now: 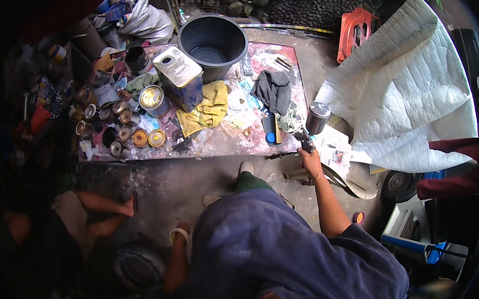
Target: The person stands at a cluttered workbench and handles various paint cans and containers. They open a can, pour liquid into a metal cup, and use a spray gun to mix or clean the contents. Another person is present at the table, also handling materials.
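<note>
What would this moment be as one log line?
right hand: holding spray gun by table corner | left hand: beside body, grip unclear | on table: cans, rags, black tub

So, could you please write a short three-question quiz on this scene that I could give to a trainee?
1. True or false: the person's right hand grips a spray gun.
2. Choose one: what colour is the crumpled cloth just to the right of the rectangular can?
A) Red
B) Yellow
C) White
3. Compare: which is farther from the person, the round basin or the dark cloth?

Key:
1. True.
2. B.
3. The round basin.
</note>
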Demonstrator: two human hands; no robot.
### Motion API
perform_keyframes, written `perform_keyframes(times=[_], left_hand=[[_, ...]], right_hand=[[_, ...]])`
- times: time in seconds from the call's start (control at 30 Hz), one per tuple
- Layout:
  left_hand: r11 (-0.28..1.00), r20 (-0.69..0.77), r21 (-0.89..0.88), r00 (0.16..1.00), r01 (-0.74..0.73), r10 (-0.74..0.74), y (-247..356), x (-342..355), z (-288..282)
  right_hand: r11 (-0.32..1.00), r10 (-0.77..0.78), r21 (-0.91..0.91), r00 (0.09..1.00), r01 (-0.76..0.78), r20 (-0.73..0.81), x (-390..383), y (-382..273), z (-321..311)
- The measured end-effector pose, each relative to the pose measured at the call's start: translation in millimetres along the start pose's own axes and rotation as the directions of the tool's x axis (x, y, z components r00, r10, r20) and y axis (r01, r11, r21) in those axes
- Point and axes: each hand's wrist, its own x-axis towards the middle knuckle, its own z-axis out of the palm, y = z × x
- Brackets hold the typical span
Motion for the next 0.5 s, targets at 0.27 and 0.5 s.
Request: perform_keyframes(times=[0.27, 0.5], left_hand=[[0.446, 0.142, -0.811, 0.869, 0.377, -0.475, 95, 20, -86], [-0.03, 0.264, -0.953, 0.777, 0.302, -0.572, 161, 43, -131]], right_hand=[[0.962, -0.213, -0.19, 0.975, 0.197, -0.066, 74, 38, -20], [0.958, -0.11, -0.271, 0.993, 0.096, -0.036, 100, 12, -41]])
